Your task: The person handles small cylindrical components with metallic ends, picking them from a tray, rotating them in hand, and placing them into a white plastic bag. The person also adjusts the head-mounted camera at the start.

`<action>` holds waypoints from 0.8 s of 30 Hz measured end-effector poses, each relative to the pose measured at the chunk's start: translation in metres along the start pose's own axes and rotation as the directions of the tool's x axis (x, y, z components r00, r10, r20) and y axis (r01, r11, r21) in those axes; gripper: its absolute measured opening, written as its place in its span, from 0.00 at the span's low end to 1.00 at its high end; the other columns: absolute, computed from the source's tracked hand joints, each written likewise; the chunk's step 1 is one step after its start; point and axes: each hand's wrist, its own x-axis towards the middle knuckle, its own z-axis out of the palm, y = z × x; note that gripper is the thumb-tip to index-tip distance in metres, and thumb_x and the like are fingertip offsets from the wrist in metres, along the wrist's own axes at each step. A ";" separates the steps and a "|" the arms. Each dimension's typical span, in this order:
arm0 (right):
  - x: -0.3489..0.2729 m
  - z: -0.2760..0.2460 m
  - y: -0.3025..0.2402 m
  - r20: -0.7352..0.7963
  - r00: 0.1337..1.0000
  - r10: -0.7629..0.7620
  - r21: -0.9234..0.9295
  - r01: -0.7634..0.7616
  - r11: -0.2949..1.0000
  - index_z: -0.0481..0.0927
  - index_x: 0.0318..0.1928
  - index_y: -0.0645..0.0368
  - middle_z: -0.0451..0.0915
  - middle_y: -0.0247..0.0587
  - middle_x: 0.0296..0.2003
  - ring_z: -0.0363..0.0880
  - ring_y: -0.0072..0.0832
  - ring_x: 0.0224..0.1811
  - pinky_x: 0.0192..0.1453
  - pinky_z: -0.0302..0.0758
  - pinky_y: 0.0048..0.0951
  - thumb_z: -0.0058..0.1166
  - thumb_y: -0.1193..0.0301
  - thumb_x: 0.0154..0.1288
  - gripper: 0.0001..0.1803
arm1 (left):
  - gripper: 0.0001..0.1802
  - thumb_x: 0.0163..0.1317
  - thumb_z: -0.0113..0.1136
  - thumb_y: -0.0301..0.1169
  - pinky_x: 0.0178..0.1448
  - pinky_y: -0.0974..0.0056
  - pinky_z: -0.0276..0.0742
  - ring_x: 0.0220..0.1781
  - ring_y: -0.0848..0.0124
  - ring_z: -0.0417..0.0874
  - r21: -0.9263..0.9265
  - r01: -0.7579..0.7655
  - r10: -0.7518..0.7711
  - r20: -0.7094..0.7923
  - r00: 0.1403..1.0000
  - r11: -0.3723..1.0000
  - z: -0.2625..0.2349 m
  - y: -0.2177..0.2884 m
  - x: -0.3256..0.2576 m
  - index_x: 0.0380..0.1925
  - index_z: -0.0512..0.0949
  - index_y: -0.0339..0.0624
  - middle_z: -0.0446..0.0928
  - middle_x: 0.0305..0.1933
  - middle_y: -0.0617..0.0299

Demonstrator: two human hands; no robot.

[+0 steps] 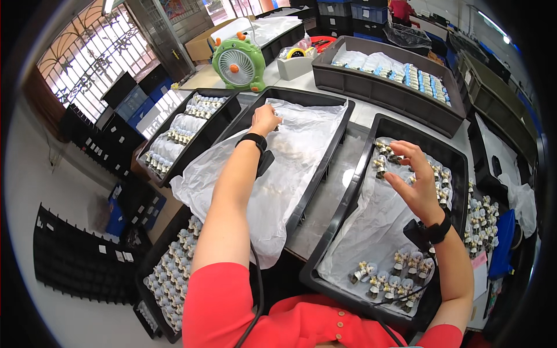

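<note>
Crowded desk (362,116); left hand (266,120) reaches far, fingers bunched, any hold unclear; right hand (420,188) arches, fingers wide beside figurines (380,163).

Small figurines (377,284) with pale blue-grey heads, white-and-gold bodies and dark lower ends form two groups on a white sheet (362,232) in a black tray (341,218): the near one in uneven rows, its leftmost figurine tilted, the far one partly hidden behind the right hand (416,182); a small piece (277,126) at the left hand (266,120) is mostly covered
</note>
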 end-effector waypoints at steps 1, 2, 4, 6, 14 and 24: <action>0.000 -0.001 0.001 0.000 1.000 0.005 -0.005 -0.005 1.000 0.73 0.50 0.57 0.72 0.39 0.51 0.72 0.31 0.51 0.50 0.69 0.28 0.60 0.75 0.49 0.24 | 0.17 0.45 0.64 0.33 0.48 0.59 0.76 0.46 0.56 0.80 0.029 0.007 -0.008 0.032 0.999 1.000 -0.001 0.005 -0.002 0.37 0.80 0.39 0.79 0.42 0.48; 0.001 -0.001 0.002 0.000 1.000 0.011 -0.010 -0.011 1.000 0.73 0.50 0.57 0.72 0.39 0.51 0.72 0.30 0.51 0.50 0.69 0.28 0.60 0.75 0.49 0.24 | 0.16 0.46 0.63 0.31 0.48 0.58 0.76 0.47 0.55 0.79 0.089 0.006 -0.010 0.046 0.999 0.996 0.003 0.005 0.002 0.38 0.80 0.39 0.78 0.42 0.48; 0.002 -0.002 0.004 -0.009 1.000 0.021 -0.023 -0.022 1.000 0.74 0.49 0.58 0.72 0.39 0.51 0.73 0.30 0.50 0.49 0.69 0.28 0.59 0.75 0.49 0.23 | 0.15 0.48 0.59 0.28 0.49 0.58 0.75 0.47 0.53 0.79 0.207 0.000 -0.016 0.076 0.997 0.978 0.007 0.006 0.007 0.39 0.79 0.39 0.78 0.43 0.47; 0.003 -0.003 0.006 -0.023 0.999 0.031 -0.028 -0.032 0.999 0.74 0.49 0.58 0.73 0.39 0.51 0.73 0.29 0.49 0.48 0.70 0.27 0.59 0.75 0.49 0.22 | 0.16 0.48 0.59 0.28 0.51 0.57 0.75 0.48 0.52 0.78 0.290 0.000 -0.038 0.124 0.992 0.957 0.012 0.005 0.012 0.39 0.79 0.38 0.78 0.44 0.46; 0.004 -0.008 0.019 -0.054 0.990 0.127 -0.081 -0.132 0.988 0.75 0.47 0.57 0.73 0.38 0.48 0.74 0.28 0.45 0.46 0.71 0.27 0.58 0.74 0.52 0.19 | 0.12 0.46 0.56 0.25 0.50 0.52 0.74 0.49 0.50 0.78 0.309 -0.018 -0.005 0.075 0.997 0.951 0.033 -0.010 0.020 0.34 0.79 0.40 0.77 0.43 0.45; -0.035 0.034 0.113 0.278 0.944 0.177 -0.234 -0.113 0.966 0.77 0.47 0.52 0.73 0.51 0.45 0.71 0.48 0.49 0.51 0.70 0.44 0.54 0.69 0.47 0.22 | 0.16 0.49 0.55 0.26 0.53 0.53 0.71 0.51 0.51 0.74 0.414 -0.167 0.159 0.054 0.986 0.895 0.030 -0.041 0.028 0.41 0.74 0.40 0.73 0.47 0.48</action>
